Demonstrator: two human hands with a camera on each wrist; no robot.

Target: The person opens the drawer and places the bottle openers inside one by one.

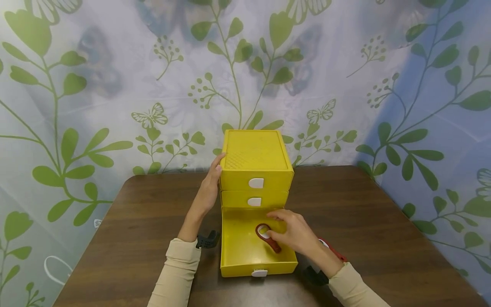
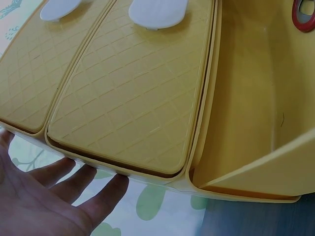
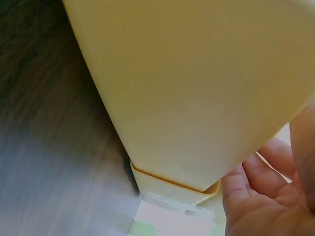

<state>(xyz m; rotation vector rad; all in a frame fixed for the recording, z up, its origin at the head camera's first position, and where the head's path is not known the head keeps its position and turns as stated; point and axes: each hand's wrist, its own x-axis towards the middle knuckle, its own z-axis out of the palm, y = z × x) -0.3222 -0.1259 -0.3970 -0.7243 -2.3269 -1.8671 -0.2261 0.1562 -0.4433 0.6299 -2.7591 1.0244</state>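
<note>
A yellow three-drawer box with white pull tabs stands on the table, its bottom drawer pulled out. Inside that drawer lies a red tool with a ring-shaped head and a short handle; part of its ring shows in the left wrist view. My left hand rests against the box's left side, fingers spread along its edge. Over the drawer's right side reaches my right hand, thumb and forefinger apart, thumb tip right at the red ring. In the right wrist view, the drawer wall partly hides its fingers.
A red and white item is partly hidden behind my right wrist. The brown wooden table extends on both sides of the box. A cloth with green leaves and butterflies hangs behind it.
</note>
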